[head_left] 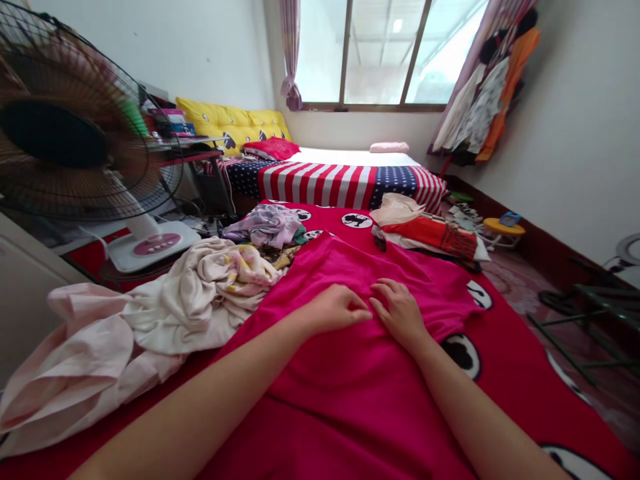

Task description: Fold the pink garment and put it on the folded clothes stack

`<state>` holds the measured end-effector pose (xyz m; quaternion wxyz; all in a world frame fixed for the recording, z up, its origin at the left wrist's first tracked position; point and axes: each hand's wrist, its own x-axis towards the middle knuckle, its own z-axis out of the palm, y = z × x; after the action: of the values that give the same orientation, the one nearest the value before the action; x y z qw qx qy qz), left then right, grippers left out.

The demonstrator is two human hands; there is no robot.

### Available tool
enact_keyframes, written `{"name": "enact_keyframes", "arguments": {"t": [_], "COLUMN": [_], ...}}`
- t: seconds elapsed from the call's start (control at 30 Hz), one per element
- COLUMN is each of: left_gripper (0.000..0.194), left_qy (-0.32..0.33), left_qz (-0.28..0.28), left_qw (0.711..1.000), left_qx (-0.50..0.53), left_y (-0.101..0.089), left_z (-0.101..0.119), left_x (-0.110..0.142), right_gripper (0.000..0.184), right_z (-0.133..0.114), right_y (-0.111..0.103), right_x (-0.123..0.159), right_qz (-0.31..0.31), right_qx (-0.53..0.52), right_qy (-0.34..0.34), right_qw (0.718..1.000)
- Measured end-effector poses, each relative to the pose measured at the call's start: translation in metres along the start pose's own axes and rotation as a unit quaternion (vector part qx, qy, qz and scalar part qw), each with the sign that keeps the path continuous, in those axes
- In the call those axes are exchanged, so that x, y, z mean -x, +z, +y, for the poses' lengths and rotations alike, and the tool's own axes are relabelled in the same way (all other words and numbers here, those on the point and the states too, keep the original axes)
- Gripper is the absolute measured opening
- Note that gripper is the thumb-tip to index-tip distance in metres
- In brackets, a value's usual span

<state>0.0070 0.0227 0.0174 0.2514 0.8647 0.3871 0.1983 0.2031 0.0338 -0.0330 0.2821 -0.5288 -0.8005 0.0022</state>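
Note:
A bright pink garment (350, 373) lies spread flat on a red bed cover (520, 373) printed with black and white cartoon heads. Both my hands rest on the garment near its middle, side by side and almost touching. My left hand (337, 308) lies palm down with its fingers curled onto the cloth. My right hand (400, 312) also lies palm down, fingers bent and pressing the fabric. Neither hand lifts anything.
A heap of cream and pale pink clothes (165, 313) lies to my left, with a lilac garment (267, 225) behind it. Folded red and white clothes (430, 230) sit at the far right of the cover. A standing fan (75, 127) is close on the left. A striped bed (345, 180) stands beyond.

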Motion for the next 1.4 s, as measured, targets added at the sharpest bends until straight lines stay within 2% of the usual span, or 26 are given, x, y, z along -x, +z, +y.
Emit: {"name": "enact_keyframes", "arguments": {"t": [0.03, 0.1, 0.13, 0.2, 0.33, 0.43, 0.47, 0.53, 0.63, 0.73, 0.77, 0.83, 0.87, 0.9, 0.93, 1.07, 1.17, 1.27, 1.33, 1.4], "left_gripper": [0.029, 0.025, 0.029, 0.039, 0.065, 0.086, 0.086, 0.071, 0.043, 0.047, 0.048, 0.049, 0.056, 0.063, 0.068, 0.063, 0.049, 0.037, 0.036, 0.036], "left_qy": [-0.036, -0.106, -0.13, -0.167, -0.229, -0.254, -0.255, -0.241, -0.17, -0.057, -0.008, 0.137, 0.173, 0.184, 0.172, 0.085, 0.084, 0.099, 0.103, 0.107], "left_qz": [0.037, 0.162, 0.201, 0.243, 0.249, 0.237, 0.235, 0.231, 0.232, 0.219, 0.194, 0.078, 0.026, -0.007, -0.012, 0.071, 0.08, 0.083, 0.088, 0.088], "left_qw": [0.999, 0.98, 0.969, 0.951, 0.933, 0.929, 0.93, 0.935, 0.95, 0.965, 0.97, 0.968, 0.964, 0.963, 0.968, 0.989, 0.989, 0.987, 0.986, 0.986], "left_qx": [0.009, -0.033, -0.055, -0.089, -0.119, -0.125, -0.125, -0.123, -0.12, -0.135, -0.146, -0.194, -0.203, -0.199, -0.184, -0.098, -0.086, -0.092, -0.096, -0.096], "left_y": [-0.013, -0.036, -0.044, -0.056, -0.056, -0.051, -0.05, -0.053, -0.06, -0.058, -0.054, -0.038, -0.029, -0.019, -0.009, 0.016, 0.017, 0.015, 0.015, 0.015], "left_z": [-0.007, -0.025, -0.036, -0.059, -0.097, -0.11, -0.11, -0.105, -0.082, -0.049, -0.038, -0.023, -0.018, -0.016, -0.016, -0.025, -0.029, -0.029, -0.029, -0.03], "left_x": [-0.011, -0.034, -0.045, -0.064, -0.088, -0.097, -0.099, -0.098, -0.084, -0.047, -0.031, 0.001, 0.017, 0.03, 0.041, 0.057, 0.054, 0.051, 0.051, 0.051], "right_gripper": [0.026, 0.025, 0.025, 0.024, 0.022, 0.02, 0.019, 0.017, 0.018, 0.027, 0.031, 0.038, 0.041, 0.044, 0.046, 0.051, 0.05, 0.041, 0.029, 0.022], "right_z": [0.001, 0.001, 0.0, -0.002, -0.003, -0.002, -0.001, 0.0, 0.002, 0.005, 0.006, 0.009, 0.01, 0.011, 0.012, 0.013, 0.019, 0.033, 0.044, 0.056], "right_y": [-0.001, -0.002, -0.002, -0.003, -0.002, -0.002, -0.002, -0.002, -0.002, -0.002, -0.002, -0.002, -0.003, -0.003, -0.003, -0.002, -0.003, -0.01, -0.019, -0.027], "right_x": [0.0, -0.001, -0.002, -0.002, -0.002, -0.001, -0.002, -0.002, -0.003, -0.004, -0.004, -0.005, -0.006, -0.006, -0.006, -0.004, -0.006, -0.022, -0.04, -0.062], "right_qz": [0.0, 0.002, 0.004, 0.007, 0.019, 0.026, 0.027, 0.035, 0.074, 0.146, 0.172, 0.215, 0.229, 0.237, 0.242, 0.238, 0.218, 0.139, 0.091, 0.08], "right_qx": [0.0, 0.0, 0.0, -0.003, -0.019, -0.039, -0.048, -0.072, -0.141, -0.247, -0.277, -0.32, -0.336, -0.349, -0.361, -0.394, -0.41, -0.363, -0.319, -0.279], "right_qy": [0.0, 0.006, 0.009, 0.015, 0.018, 0.023, 0.027, 0.037, 0.06, 0.137, 0.17, 0.222, 0.237, 0.244, 0.249, 0.257, 0.287, 0.321, 0.314, 0.291], "right_qw": [1.0, 1.0, 1.0, 1.0, 0.999, 0.999, 0.998, 0.996, 0.985, 0.948, 0.93, 0.896, 0.883, 0.873, 0.866, 0.85, 0.838, 0.864, 0.89, 0.912]}}
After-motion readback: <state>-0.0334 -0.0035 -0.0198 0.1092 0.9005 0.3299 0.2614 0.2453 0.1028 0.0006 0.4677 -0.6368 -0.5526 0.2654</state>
